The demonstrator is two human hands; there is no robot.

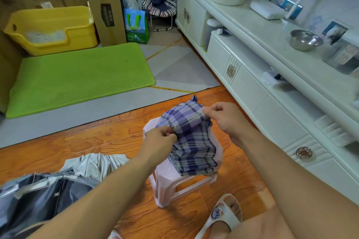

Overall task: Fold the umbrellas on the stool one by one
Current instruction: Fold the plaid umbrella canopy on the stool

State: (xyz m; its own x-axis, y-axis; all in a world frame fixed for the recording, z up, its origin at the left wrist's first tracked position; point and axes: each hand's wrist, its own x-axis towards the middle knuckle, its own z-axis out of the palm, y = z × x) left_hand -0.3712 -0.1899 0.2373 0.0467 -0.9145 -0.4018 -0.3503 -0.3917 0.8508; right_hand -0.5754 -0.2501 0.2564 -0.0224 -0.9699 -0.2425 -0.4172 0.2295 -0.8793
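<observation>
Your plaid umbrella (pixel 191 141) lies on the pale stool (pixel 169 184), with its long axis running from the near-right edge of the seat up and away toward the grey mat; the far tip pokes up above the fabric. Both your hands are on it. Your left hand (pixel 159 139) sits on the left flank at mid-length, fingers curled in, pinching a fold of the canopy. Your right hand (pixel 226 120) is at the far upper end on the right side, thumb and fingers pinching the cloth edge near the tip. So the hands bracket the bundle across its short axis, left nearer to you, right farther out. The pleats at the near end look stacked already; the far end still looks loose, so I judge the next tuck goes there, and your right hand is closer to it. A second umbrella (pixel 48 188), silver and dark, lies open on the wood floor (pixel 87 141) at lower left, well apart from the stool.
</observation>
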